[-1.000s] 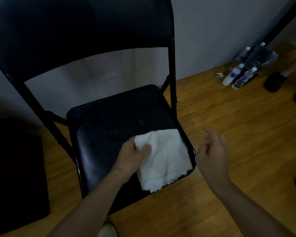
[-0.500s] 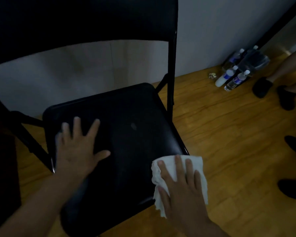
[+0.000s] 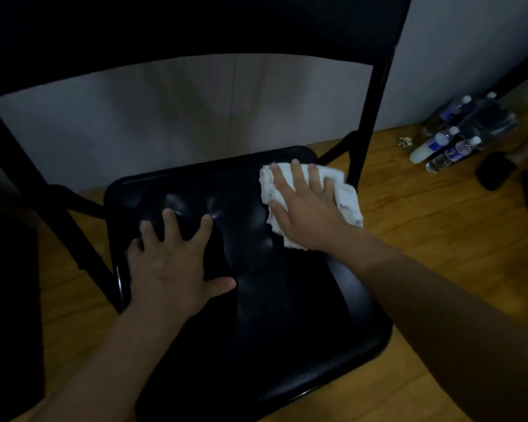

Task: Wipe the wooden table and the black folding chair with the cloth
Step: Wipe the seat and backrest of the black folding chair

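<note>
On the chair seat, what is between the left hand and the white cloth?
Nothing: in the head view, only bare seat of the black folding chair lies between the flat left hand and the crumpled white cloth under the right hand.

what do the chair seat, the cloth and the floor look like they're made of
Chair seat: probably padded vinyl or faux leather, glossy black; it shows sheen and dimples. Cloth: soft white fabric, crumpled, maybe terry. Floor: wood or wood-look laminate, satin, with visible grain.

Right hand (image 3: 307, 216) on cloth (image 3: 346, 199), chair seat (image 3: 287, 306)
</note>
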A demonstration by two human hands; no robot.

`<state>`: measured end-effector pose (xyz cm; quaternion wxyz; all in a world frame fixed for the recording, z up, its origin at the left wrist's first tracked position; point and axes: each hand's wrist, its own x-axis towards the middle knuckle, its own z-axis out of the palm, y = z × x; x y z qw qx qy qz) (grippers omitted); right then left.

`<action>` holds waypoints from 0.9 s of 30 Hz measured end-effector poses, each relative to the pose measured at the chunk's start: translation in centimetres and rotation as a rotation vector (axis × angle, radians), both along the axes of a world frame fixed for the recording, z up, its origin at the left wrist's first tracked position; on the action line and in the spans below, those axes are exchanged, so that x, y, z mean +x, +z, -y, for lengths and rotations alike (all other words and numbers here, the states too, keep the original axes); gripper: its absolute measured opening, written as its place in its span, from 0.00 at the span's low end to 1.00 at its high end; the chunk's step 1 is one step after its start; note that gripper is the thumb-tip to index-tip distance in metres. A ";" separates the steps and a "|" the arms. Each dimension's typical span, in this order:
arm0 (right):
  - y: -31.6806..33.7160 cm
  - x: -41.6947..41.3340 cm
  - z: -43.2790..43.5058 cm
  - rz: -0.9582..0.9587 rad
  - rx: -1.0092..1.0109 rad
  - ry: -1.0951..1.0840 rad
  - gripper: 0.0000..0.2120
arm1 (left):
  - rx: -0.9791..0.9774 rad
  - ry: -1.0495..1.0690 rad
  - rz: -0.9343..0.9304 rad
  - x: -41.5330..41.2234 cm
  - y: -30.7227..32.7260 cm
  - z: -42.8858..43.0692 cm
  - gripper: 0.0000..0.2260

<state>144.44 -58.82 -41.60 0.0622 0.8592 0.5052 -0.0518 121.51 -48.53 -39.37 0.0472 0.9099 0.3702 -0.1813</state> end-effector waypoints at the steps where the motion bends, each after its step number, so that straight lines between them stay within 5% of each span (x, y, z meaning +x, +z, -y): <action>1: 0.3 0.5 -1.2 -0.026 0.017 0.008 0.33 | 0.004 0.002 0.014 -0.2 -0.1 0.0 0.54; 9: 2.7 4.9 -5.6 -0.254 0.106 -0.029 0.31 | -0.029 0.035 0.000 -0.5 -0.1 -0.4 0.55; 14: 2.3 1.1 4.3 -0.096 0.124 0.166 0.30 | -0.044 0.033 -0.018 -0.6 0.3 -0.5 0.56; 21: 1.6 -8.1 20.4 -0.215 0.058 0.096 0.30 | -0.055 0.043 -0.040 -0.4 0.7 -0.3 0.56; 27: 0.6 -13.6 23.0 -0.095 -0.015 0.143 0.38 | -0.061 0.038 -0.035 -0.4 0.9 -0.3 0.55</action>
